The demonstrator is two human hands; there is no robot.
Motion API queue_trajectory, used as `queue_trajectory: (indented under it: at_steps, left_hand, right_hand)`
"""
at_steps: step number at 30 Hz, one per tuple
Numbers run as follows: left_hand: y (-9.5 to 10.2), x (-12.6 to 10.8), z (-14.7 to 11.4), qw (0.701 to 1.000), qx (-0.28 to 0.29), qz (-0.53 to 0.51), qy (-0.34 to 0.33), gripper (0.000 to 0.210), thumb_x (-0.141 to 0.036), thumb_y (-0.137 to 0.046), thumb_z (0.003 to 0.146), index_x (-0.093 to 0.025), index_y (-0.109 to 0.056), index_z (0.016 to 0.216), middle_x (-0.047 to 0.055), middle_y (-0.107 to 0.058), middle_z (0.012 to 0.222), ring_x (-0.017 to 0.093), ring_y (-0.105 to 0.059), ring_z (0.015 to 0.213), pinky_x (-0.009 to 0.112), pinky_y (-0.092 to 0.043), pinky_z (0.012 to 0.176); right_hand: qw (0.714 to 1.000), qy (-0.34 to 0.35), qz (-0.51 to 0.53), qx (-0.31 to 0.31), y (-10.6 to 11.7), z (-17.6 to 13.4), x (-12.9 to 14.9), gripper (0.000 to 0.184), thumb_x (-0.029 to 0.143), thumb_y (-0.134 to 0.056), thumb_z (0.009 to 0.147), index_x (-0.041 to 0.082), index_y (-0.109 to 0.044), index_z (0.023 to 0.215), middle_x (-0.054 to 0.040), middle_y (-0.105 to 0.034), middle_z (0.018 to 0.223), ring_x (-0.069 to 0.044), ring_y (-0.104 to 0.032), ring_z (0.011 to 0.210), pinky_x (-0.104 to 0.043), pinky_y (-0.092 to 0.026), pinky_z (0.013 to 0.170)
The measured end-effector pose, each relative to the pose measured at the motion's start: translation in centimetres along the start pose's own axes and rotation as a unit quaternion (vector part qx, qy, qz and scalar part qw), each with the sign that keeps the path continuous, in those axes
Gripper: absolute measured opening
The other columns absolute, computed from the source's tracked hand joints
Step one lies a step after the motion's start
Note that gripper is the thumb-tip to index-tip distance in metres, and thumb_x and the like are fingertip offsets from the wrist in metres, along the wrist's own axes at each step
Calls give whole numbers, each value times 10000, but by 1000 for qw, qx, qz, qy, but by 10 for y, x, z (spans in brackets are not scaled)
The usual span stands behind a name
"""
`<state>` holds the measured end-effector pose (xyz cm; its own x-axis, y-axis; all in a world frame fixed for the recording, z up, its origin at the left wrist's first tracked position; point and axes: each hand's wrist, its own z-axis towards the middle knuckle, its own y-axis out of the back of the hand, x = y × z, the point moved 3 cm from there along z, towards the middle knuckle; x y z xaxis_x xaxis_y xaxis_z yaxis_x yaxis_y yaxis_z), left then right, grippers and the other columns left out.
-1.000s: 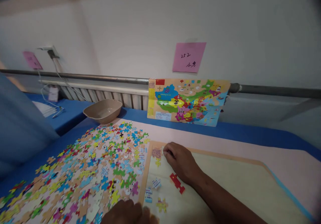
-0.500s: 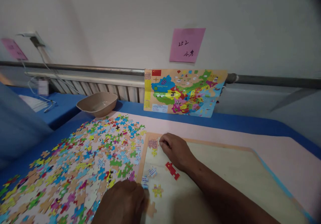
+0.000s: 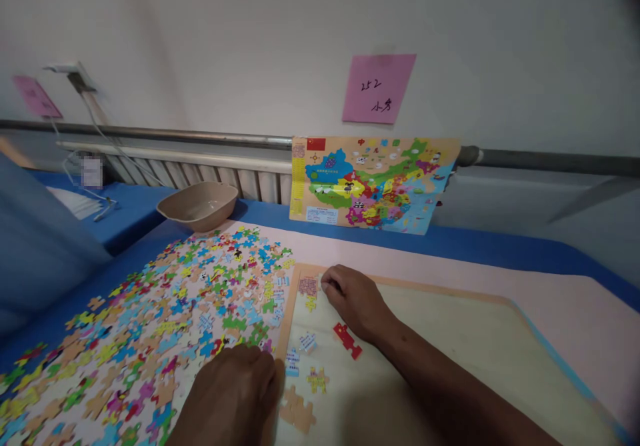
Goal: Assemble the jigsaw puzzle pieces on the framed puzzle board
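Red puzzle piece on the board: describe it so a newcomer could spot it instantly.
Start at the pale puzzle board with its wooden rim, lying on the pink mat to the right of the scattered loose pieces. Follow the right hand resting near the board's top left corner; the red piece lies just below its wrist. It is the only solid red piece on the board, unlike the pale blue and yellow ones nearby.

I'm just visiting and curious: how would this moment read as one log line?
left hand: flat on loose puzzle pieces | right hand: fingertips at puzzle board top-left corner | red piece: on board | reference map: against wall
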<state>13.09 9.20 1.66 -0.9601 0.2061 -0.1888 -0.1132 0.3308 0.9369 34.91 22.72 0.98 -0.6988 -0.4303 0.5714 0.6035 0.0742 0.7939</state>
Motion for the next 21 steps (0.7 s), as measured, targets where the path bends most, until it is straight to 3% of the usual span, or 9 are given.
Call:
queue_trajectory:
  at_steps: [7, 14, 18, 21]
  left_hand:
    - [0, 5, 1, 998, -52, -1, -23, 236, -161, -522, 987, -228, -705, 853, 43, -744, 886, 219, -658, 824, 340, -329, 694]
    - [14, 3, 1, 1000, 3, -2, -6, 255, -106, -532, 945, -216, -734, 834, 50, -768, 871, 211, -680, 785, 294, -324, 641]
    - [4, 5, 4, 999, -4, 16, -37, 223, -106, -577, 914, -216, -752, 829, 60, -774, 834, 228, -693, 747, 297, -354, 619]
    - [-8, 0, 0, 994, -33, 24, -101, 246, -86, -583, 934, -231, -777, 890, 45, -793, 840, 214, -719, 761, 279, -445, 663]
  right_hand:
    - [1000, 7, 3, 2, -1, 1, 0, 125, 147, -548, 963, 201, -612, 870, -28, -679, 920, -199, -585, 848, -340, -366, 767]
    - [1000, 8, 8, 6, 2, 1, 2, 154, 198, -508, 991, 201, -604, 871, -49, -672, 919, -221, -585, 862, -363, -386, 791]
    - [1000, 2, 16, 12, 4, 0, 4, 150, 203, -502, 987, 206, -597, 871, -46, -674, 929, -223, -583, 869, -368, -385, 793]
    - [1000, 1, 14, 13, 3, 0, 4, 158, 203, -493, 990, 208, -588, 863, -44, -667, 921, -224, -581, 866, -373, -386, 796]
